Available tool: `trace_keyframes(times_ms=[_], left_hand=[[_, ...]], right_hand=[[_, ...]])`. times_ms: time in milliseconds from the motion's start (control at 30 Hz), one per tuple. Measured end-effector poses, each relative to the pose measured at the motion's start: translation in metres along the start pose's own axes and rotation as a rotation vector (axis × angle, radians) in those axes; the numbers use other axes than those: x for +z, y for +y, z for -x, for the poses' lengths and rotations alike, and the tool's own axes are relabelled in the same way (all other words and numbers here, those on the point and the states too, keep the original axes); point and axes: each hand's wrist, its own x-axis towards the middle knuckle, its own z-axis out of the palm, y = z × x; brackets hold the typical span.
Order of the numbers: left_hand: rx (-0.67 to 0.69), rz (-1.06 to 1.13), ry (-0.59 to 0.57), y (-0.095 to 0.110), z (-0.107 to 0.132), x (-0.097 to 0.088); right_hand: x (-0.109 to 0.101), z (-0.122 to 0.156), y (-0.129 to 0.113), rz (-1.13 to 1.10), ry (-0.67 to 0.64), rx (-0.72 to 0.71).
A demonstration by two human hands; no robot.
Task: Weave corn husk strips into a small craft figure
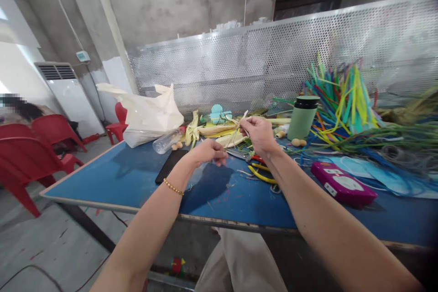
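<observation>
My right hand (259, 134) pinches a pale, dry strip that looks like corn husk (236, 138) above the back half of the blue table. Lower and to the left, my left hand (209, 152) has its fingers curled in, slightly blurred; whatever is between them, if anything, is hidden. Behind both hands lie more pale husk pieces (193, 128). Scissors (239, 154) rest beneath and between the hands, beside pliers with yellow handles (262, 175). A dark phone (171, 166) lies under my left wrist.
A white plastic bag (147, 116) and a clear bottle (167, 141) stand left of the husks. Rightward are a green canister (303, 118), small wooden beads (299, 143), a magenta box (342, 183) and bundled coloured strips (352, 100). A perforated metal panel (273, 59) borders the table's back.
</observation>
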Motion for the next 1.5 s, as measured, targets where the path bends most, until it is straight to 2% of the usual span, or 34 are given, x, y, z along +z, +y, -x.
trace_keyframes(times_ms=[33, 100, 133, 167, 300, 333, 533, 767, 967, 1133, 1333, 1500], left_hand=[[-0.008, -0.056, 0.084, -0.002, -0.002, -0.002], [0.060, -0.095, 0.373, -0.003, -0.006, -0.005], [0.092, -0.043, 0.455, -0.003, -0.007, -0.006], [0.127, 0.049, 0.473, -0.002, -0.008, -0.006], [0.188, 0.436, 0.207, 0.002, -0.009, 0.000], [0.212, 0.479, 0.194, 0.001, -0.009, 0.002], [0.216, 0.583, 0.228, -0.004, -0.012, 0.003], [0.216, 0.515, 0.229, -0.003, -0.010, 0.004], [0.177, 0.504, 0.308, 0.000, -0.012, 0.008], [0.201, 0.410, 0.411, 0.001, -0.012, 0.010], [0.247, 0.269, 0.416, 0.002, -0.011, 0.011], [0.231, 0.355, 0.395, 0.004, -0.010, 0.012]], right_hand=[[-0.001, 0.000, 0.000, 0.001, 0.000, -0.004], [0.000, 0.002, -0.001, 0.029, -0.041, -0.014], [0.002, 0.004, -0.001, 0.053, -0.075, -0.021], [0.004, 0.006, 0.000, 0.081, -0.113, -0.030], [0.013, 0.015, 0.001, 0.178, -0.225, -0.067], [0.014, 0.017, 0.001, 0.195, -0.243, -0.079], [0.015, 0.015, 0.007, 0.268, -0.322, -0.184], [0.014, 0.015, 0.006, 0.287, -0.415, -0.198], [0.009, 0.014, 0.002, 0.556, -0.296, -0.292], [0.011, 0.015, -0.002, 0.647, -0.232, -0.408], [0.009, 0.012, 0.004, 0.680, -0.229, -0.455], [0.009, 0.011, 0.006, 0.683, -0.239, -0.444]])
